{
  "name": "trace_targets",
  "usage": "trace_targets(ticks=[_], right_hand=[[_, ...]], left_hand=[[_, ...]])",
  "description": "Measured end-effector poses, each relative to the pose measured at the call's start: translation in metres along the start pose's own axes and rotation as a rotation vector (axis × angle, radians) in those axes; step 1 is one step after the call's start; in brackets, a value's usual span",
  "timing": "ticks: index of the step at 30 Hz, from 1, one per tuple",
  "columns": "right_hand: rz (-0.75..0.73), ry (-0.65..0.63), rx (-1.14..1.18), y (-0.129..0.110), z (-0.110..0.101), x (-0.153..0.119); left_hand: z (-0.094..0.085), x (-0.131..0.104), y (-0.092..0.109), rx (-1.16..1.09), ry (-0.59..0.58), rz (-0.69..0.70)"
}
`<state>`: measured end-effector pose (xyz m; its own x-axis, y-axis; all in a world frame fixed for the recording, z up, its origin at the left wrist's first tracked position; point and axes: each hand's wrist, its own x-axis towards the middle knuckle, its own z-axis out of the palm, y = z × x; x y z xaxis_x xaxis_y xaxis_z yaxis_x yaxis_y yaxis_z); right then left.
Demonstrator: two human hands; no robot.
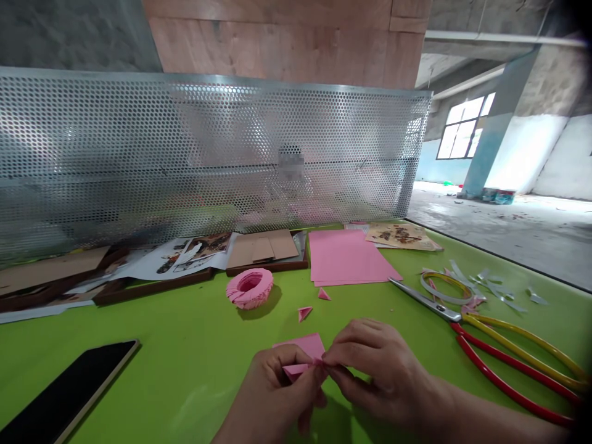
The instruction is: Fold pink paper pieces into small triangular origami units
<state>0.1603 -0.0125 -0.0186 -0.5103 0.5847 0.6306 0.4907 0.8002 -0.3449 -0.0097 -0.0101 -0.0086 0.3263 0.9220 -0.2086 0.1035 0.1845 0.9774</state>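
Pink paper piece (311, 345) is sitting between both hands, partly folded, and I'm watching it remotely through the head view. Going big to small: green table (185, 345) is spreading under the hands; perforated metal screen (139, 142) is standing well beyond them. Pink sheets (349, 256) are lying beyond the right hand, stacked. Scissors (456, 317), red and yellow handles, are resting to the right of it. Left hand (282, 382) is holding the paper, thumb against curled fingers. Right hand (379, 364) is pinching narrow at the paper's right end, fingertips meeting the left thumb. Phone (76, 388) is lying well left of the left hand, screen dark. Pink ring (253, 298) is resting just beyond the left hand; tape roll (451, 300) is lying beyond the right hand, off to its right. Two small folded pieces (304, 314) are lying just ahead of both hands.

Judging by the pinch, I'm calling this step folding or creasing. Fingers are hiding the crease, so I'm not telling how far along. Next move is calling for steady left support and firm right fingertip pressure, edges lined up.
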Motion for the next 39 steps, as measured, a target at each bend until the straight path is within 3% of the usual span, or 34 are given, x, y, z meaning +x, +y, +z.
trace_targets(ticks=[6,11,19,26,29,34,39], right_hand=[[-0.017,0.052,0.083,0.005,0.002,0.0],[-0.118,0.028,0.093,0.007,0.001,0.0],[-0.292,0.054,-0.203,0.007,-0.009,0.003],[-0.332,0.01,-0.419,0.008,-0.009,0.003],[-0.265,0.018,-0.291,0.008,-0.006,0.0],[0.063,0.135,0.299,0.005,-0.005,0.002],[0.25,0.119,0.368,0.003,-0.002,0.006]], left_hand=[[0.0,0.0,0.001,-0.018,-0.026,0.02],[-0.002,0.002,-0.002,-0.034,-0.057,0.028],[-0.007,0.005,-0.005,-0.157,-0.133,0.006],[-0.008,0.003,-0.004,-0.26,-0.144,-0.014],[-0.008,0.003,-0.003,-0.268,-0.122,0.014],[-0.008,0.002,-0.001,-0.192,-0.057,0.079],[-0.009,0.003,-0.004,-0.218,-0.072,0.066]])
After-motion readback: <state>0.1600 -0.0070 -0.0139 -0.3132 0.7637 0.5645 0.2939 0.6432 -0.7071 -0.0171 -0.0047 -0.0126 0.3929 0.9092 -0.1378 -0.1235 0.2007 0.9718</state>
